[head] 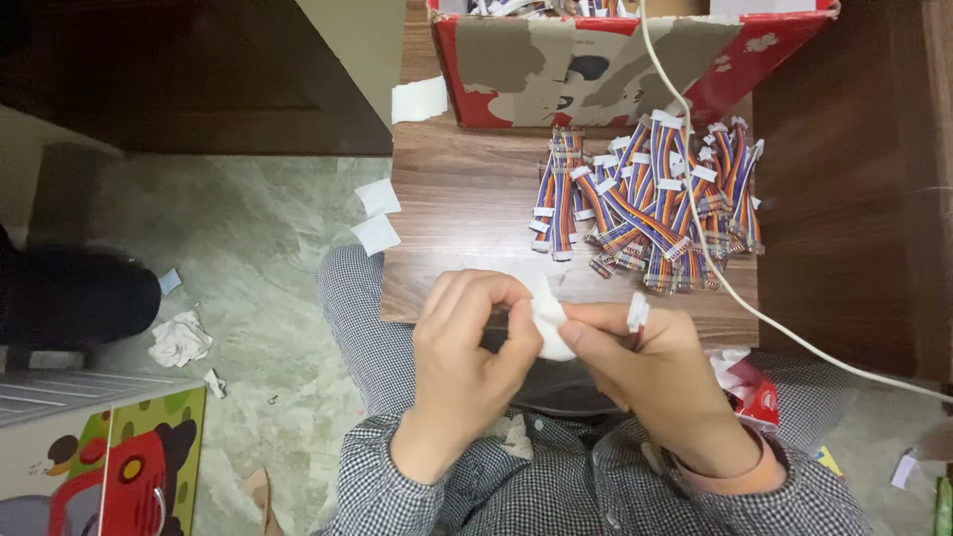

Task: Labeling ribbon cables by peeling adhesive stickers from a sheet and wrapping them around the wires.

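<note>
My left hand and my right hand meet at the near edge of a small wooden table. Between their fingertips is a small white piece of paper or label. My right hand also grips a cable with a white connector sticking up from the fist. A pile of rainbow ribbon cables with white connectors and white labels lies on the table just beyond my hands.
A red cardboard box holding more cables stands at the table's far edge. A white cord runs across the pile. White paper scraps lie on the table edge and floor. A red packet rests on my lap.
</note>
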